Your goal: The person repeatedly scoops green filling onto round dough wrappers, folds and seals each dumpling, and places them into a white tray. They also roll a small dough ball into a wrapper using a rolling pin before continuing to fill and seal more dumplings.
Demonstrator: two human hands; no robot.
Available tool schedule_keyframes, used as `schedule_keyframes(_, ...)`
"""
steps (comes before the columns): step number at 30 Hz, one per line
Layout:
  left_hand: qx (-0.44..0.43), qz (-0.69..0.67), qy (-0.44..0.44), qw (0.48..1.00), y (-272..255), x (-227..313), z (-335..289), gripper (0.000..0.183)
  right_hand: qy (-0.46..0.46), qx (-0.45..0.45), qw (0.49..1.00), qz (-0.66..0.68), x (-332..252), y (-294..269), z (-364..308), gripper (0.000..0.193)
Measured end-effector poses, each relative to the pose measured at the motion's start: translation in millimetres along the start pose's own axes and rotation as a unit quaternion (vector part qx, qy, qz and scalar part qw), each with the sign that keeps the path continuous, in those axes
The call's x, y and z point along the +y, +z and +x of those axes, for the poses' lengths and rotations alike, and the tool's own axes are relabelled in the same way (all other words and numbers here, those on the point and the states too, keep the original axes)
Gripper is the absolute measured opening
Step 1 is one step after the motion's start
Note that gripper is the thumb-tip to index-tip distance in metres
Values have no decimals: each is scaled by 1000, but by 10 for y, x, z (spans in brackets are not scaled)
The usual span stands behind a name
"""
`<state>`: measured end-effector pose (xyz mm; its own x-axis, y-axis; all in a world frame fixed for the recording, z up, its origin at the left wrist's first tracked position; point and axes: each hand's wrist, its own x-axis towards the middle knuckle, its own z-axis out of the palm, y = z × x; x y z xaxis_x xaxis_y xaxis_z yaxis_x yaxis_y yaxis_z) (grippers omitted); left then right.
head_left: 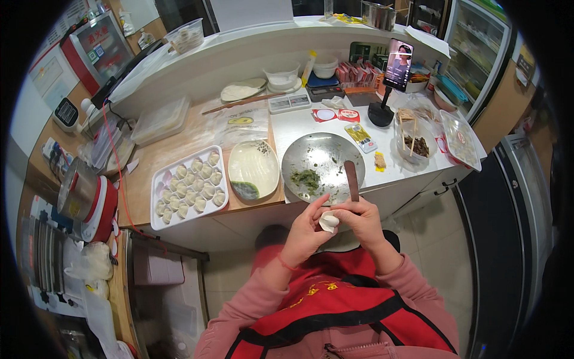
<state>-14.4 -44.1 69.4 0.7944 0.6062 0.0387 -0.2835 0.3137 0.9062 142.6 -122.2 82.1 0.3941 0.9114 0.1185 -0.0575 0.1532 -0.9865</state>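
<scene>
In front of my chest, just past the table's edge, a small white dumpling (329, 222) is held between both hands. My left hand (304, 232) pinches it from the left, with a finger stretched up along the side. From the other side, my right hand (363, 219) presses its thumb and fingers at the wrapper, and a flat brown wooden spatula (351, 178) points up out of the same hand. Beyond them stands a wide metal bowl (329, 149) with chopped green filling (307, 179). To the left, a white tray (156, 197) carries rows of folded dumplings (200, 184).
An oval plate (253, 164) lies between tray and bowl. A phone on a stand (382, 110), a plastic tub of dark food (417, 148) and a lidded container (459, 143) are at the right. A thin rolling pin (242, 103) and a scale (289, 103) lie farther back.
</scene>
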Motion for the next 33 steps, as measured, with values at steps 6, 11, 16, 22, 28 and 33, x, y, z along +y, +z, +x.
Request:
schedule_keyframes(6, 9, -24, 5, 1000, -27, -43, -18, 74, -49, 19, 994, -92, 109, 58, -24, 11)
schedule_keyframes(11, 52, -32, -11, 998, -242, 76, -100, 60, -46, 37, 990, -125, 72, 172, 56, 19)
schedule_keyframes(16, 186, 107, 23, 976, -1025, 590, -329, 44, -14, 43, 981, -189, 51, 16, 151, 18)
schedule_keyframes(22, 320, 255, 94, 908, -2487, 1499, -859, 42, 20, 67, 989, -131, 174, -166, 175, 16)
schedule_keyframes(28, 408, 515, -38, 753, -3550, 1974, -1113, 43, 27, 68, 984, -164, 241, -152, 181, 16)
schedule_keyframes(33, 372, 708, -41, 600, -3910, 1994, -976, 36, 15, 59, 983, -175, 209, -134, 170, 15)
